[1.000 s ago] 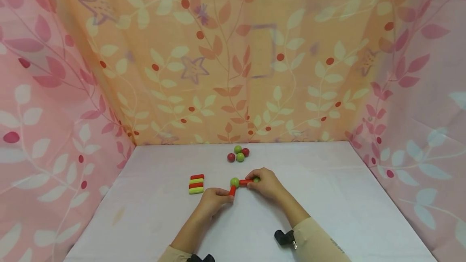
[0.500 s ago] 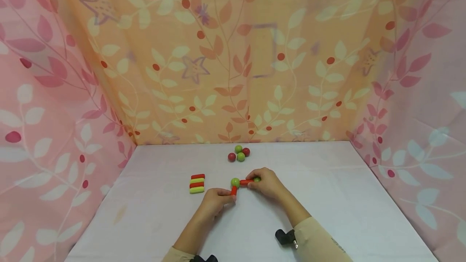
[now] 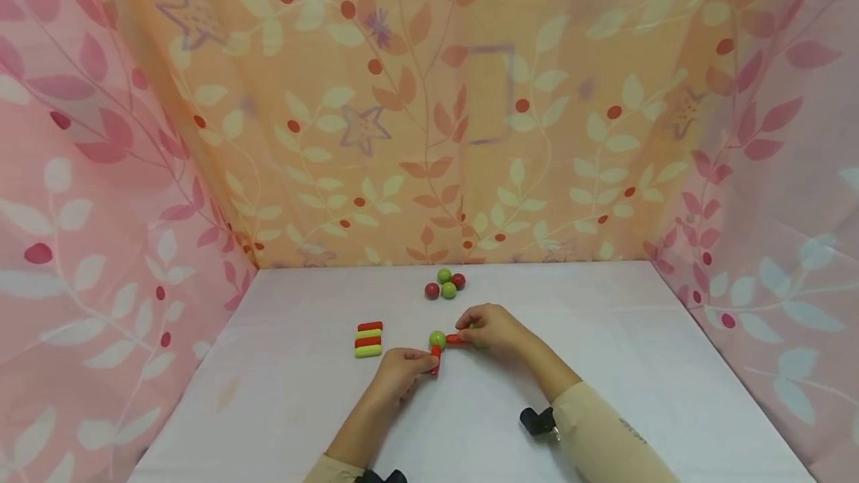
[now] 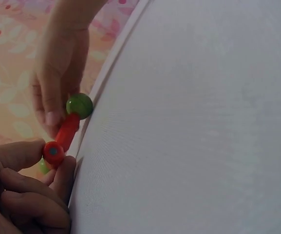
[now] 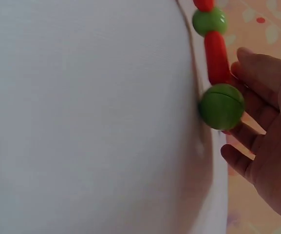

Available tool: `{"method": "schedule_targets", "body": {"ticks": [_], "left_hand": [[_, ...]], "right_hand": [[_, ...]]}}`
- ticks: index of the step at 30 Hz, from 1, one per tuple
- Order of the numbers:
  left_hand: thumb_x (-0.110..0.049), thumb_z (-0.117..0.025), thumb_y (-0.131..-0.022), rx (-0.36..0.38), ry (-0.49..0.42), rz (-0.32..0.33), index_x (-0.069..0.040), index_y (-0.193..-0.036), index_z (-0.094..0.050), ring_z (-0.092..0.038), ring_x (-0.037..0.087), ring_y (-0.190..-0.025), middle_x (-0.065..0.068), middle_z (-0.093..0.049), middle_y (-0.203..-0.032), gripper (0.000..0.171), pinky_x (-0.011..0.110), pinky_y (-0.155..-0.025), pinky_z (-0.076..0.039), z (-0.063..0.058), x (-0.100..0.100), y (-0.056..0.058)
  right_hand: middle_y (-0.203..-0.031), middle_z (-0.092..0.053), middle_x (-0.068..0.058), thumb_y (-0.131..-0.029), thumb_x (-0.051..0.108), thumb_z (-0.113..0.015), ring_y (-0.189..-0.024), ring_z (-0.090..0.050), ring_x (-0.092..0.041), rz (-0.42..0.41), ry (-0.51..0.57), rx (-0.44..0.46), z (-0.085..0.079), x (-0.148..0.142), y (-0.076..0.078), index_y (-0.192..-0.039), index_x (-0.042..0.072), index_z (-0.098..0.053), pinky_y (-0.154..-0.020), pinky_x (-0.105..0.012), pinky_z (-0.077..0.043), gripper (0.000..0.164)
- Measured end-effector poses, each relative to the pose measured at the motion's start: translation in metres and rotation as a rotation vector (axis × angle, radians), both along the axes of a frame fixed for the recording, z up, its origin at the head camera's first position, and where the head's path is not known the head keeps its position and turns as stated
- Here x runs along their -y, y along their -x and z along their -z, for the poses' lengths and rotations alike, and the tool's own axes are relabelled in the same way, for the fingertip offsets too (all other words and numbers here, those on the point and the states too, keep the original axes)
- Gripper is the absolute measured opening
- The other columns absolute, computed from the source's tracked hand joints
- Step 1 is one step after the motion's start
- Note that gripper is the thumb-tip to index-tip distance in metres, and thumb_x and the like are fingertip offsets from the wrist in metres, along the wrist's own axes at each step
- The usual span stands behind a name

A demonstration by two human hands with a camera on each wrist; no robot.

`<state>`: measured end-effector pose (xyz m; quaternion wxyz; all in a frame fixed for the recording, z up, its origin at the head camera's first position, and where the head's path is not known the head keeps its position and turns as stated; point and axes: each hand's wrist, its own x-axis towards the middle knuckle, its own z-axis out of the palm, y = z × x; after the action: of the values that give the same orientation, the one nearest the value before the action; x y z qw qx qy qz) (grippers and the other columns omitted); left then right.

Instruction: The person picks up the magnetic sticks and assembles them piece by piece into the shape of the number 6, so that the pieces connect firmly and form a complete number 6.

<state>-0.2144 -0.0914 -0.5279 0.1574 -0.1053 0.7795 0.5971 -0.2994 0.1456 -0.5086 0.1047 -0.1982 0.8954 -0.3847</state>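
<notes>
My left hand [image 3: 400, 370] pinches a short red stick [image 3: 435, 362] between thumb and fingertips. A grey dot shows on the stick's rounded end in the left wrist view. Its far end meets a green ball [image 3: 438, 340]. From that ball a second red stick [image 3: 458, 339] runs right to another green ball [image 5: 222, 106], making a bent chain. Around this outer stick and ball my right hand [image 3: 494, 332] lies with loose, spread fingers. In the right wrist view its thumb tip stands off the stick, and the other fingers reach behind it.
Left of the hands, red and yellow-green sticks [image 3: 368, 340] lie in a stack of parallel rows. Farther back sits a cluster of red and green balls [image 3: 448, 290]. Patterned curtains [image 3: 429, 110] enclose the white table [image 3: 302, 408] at the back and sides.
My right fingers have loosened from the outer stick and lifted slightly. The left hand keeps its pinch, its stick shifted slightly to the right in view. Balls and stacked sticks stay in place.
</notes>
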Motion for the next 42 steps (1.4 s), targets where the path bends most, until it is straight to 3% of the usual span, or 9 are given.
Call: {"method": "schedule_targets", "body": {"ticks": [2,10,19,24,30,42], "left_hand": [[-0.037,-0.080,-0.088,0.007,-0.008,-0.006,-0.011,-0.102,-0.078,-0.039,0.013,-0.048,-0.003,-0.053,-0.064,0.030,0.024,-0.046,-0.029,0.001,0.001,-0.001],[-0.034,-0.081,-0.088,0.006,-0.043,-0.012,-0.009,-0.104,-0.077,-0.036,0.011,-0.044,0.000,-0.070,-0.079,0.030,0.023,-0.044,-0.028,0.001,0.000,-0.001],[-0.038,-0.082,-0.086,0.015,-0.029,-0.027,-0.011,-0.103,-0.077,-0.038,0.012,-0.044,0.001,-0.071,-0.081,0.032,0.023,-0.044,-0.029,0.002,-0.003,0.000],[-0.038,-0.082,-0.087,0.005,-0.013,-0.024,-0.012,-0.102,-0.077,-0.038,0.012,-0.045,0.000,-0.070,-0.079,0.031,0.023,-0.044,-0.029,0.002,-0.003,0.000],[-0.038,-0.081,-0.088,0.006,0.010,-0.025,-0.012,-0.101,-0.076,-0.039,0.012,-0.044,0.000,-0.068,-0.077,0.029,0.023,-0.044,-0.029,0.000,-0.002,0.000],[-0.036,-0.082,-0.087,-0.018,-0.014,-0.007,-0.011,-0.100,-0.077,-0.037,0.011,-0.043,0.000,-0.067,-0.076,0.028,0.023,-0.043,-0.028,0.003,0.000,0.001]], "right_hand": [[-0.101,-0.070,0.008,-0.093,0.026,-0.076,-0.097,-0.061,-0.018,0.007,0.000,-0.008,-0.008,0.003,0.009,-0.105,0.019,-0.077,-0.090,-0.041,-0.050,0.014],[-0.109,-0.071,-0.004,-0.093,0.014,-0.075,-0.114,-0.061,-0.033,0.034,0.009,-0.204,-0.032,0.011,0.058,-0.110,0.009,-0.075,-0.099,-0.049,-0.048,0.018],[-0.124,-0.069,-0.010,-0.092,0.006,-0.073,-0.120,-0.058,-0.034,0.130,0.006,-0.170,-0.019,0.010,0.098,-0.122,0.007,-0.071,-0.104,-0.050,-0.047,0.030],[-0.131,-0.066,-0.012,-0.093,0.005,-0.072,-0.123,-0.057,-0.034,0.182,0.060,-0.081,-0.007,0.010,0.106,-0.130,0.004,-0.067,-0.105,-0.048,-0.047,0.037],[-0.135,-0.065,-0.013,-0.092,0.003,-0.072,-0.120,-0.059,-0.032,0.170,0.142,-0.005,0.001,0.012,0.108,-0.135,0.003,-0.064,-0.103,-0.047,-0.049,0.044],[-0.122,-0.069,-0.011,-0.088,0.002,-0.075,-0.112,-0.060,-0.027,0.226,0.112,-0.039,0.007,0.017,0.110,-0.125,0.006,-0.069,-0.101,-0.044,-0.049,0.038]]}}
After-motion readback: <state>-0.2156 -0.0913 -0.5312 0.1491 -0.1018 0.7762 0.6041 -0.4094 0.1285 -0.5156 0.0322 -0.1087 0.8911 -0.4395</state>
